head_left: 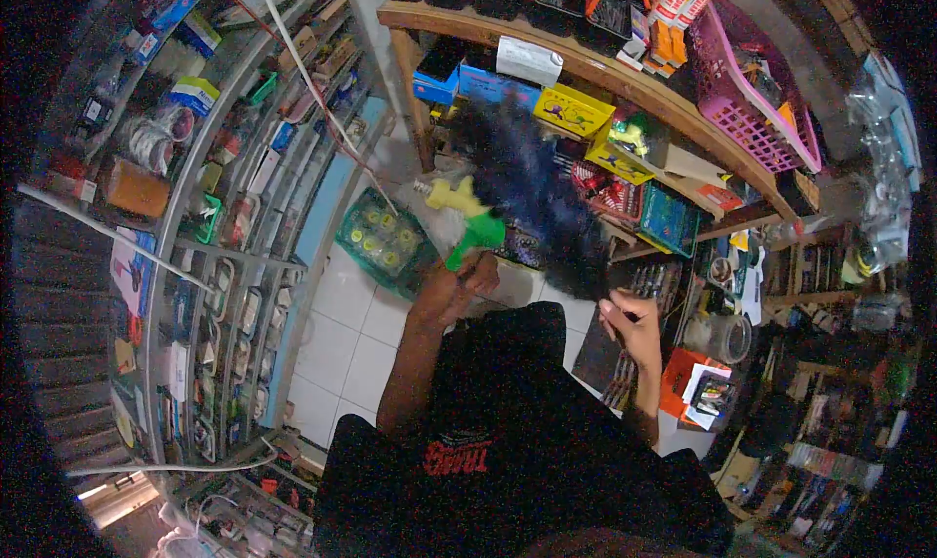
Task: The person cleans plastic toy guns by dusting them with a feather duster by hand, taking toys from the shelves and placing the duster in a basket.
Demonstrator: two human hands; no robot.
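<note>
Here's the right hand (630, 319), thumb and fingers pinched at the near end of a long, fluffy blue-black duster (547, 192)! To its left, the left hand (473, 275) looks curled round a bright-green plastic piece (480, 234). The plumes hang before yellow cardboard boxes (573, 111) on the far side; contact, I can't tell. A wide sweep could topple those; a loose pinch might drop the duster.
</note>
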